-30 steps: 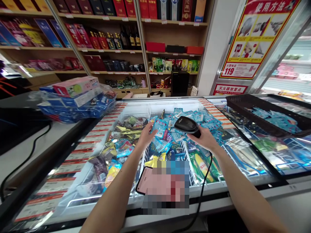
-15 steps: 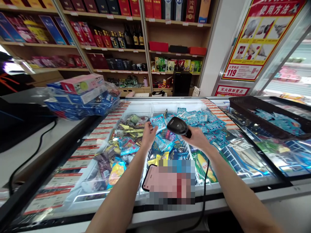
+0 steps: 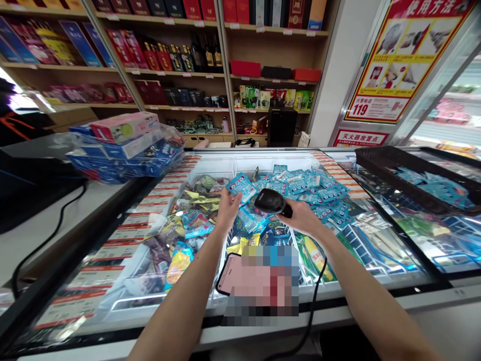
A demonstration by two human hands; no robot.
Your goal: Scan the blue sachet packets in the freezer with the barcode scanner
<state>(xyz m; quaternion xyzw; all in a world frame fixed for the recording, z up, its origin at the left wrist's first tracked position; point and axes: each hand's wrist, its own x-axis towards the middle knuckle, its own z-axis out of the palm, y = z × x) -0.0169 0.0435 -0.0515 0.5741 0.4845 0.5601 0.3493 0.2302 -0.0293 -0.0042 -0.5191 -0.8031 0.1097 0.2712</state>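
Observation:
Between the fingers of my left hand (image 3: 227,208) is a small blue packet (image 3: 242,187), its printed face turned up. My right hand (image 3: 300,216) is wrapped round the handle of a black barcode scanner (image 3: 269,201). The scanner's head points left, close beside the packet but apart from it. A black cable (image 3: 314,296) runs from below my right forearm down past the front edge. Many similar blue packets (image 3: 300,181) lie heaped behind and to the right of the scanner, over the chest freezer (image 3: 210,161).
A phone (image 3: 240,273), partly blurred out, lies on the glass near the front. Bagged frozen goods (image 3: 180,260) fill the freezer's baskets. Blue boxes in plastic (image 3: 128,150) are stacked at left. A dark tray (image 3: 379,159) with more blue packets stands at right. Stocked shelves (image 3: 169,70) rise behind.
The blue packet in my left hand has shifted slightly left and turned flatter, showing more of its face. The scanner has moved a little left and down with my right hand.

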